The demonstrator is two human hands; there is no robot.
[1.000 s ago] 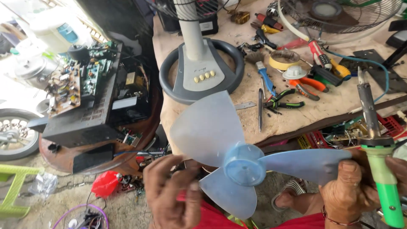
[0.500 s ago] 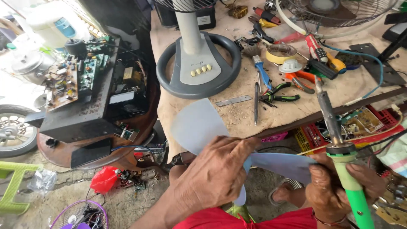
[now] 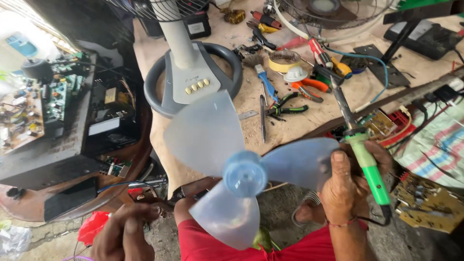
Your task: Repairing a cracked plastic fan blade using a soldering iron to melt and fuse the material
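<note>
Translucent pale-blue three-bladed plastic fan blade (image 3: 244,174) is sitting in mid-air at the centre of the view, just off the workbench edge and above your red-clad lap, its round blue hub facing you.

At far left, bare green circuit boards (image 3: 29,108) are lying on a dark open electronics chassis (image 3: 72,140). Low in the frame, your left hand (image 3: 125,234) is hanging clear of the fan blade, touching nothing, its fingers loosely curled and narrow.

Behind the fan blade, the grey ring-shaped base of a pedestal fan (image 3: 193,79) with a row of pale push buttons is standing on the worn wooden workbench (image 3: 232,116). Further right on the bench, a blue-handled brush (image 3: 266,82), green-handled pliers (image 3: 287,104), a roll of yellow tape (image 3: 284,60) and orange-handled cutters (image 3: 309,87) are lying scattered near one another.

On the right, your right hand (image 3: 345,186) is gripping two things at once: the thumb is pressing the tip of the right-hand blade, while the fingers are wrapping tightly around a green-handled soldering iron (image 3: 369,169), whose metal shaft is pointing up and away over the bench. A red thread is circling that wrist. At far right, a brown circuit board (image 3: 427,200) is resting beside striped cloth (image 3: 435,145).
</note>
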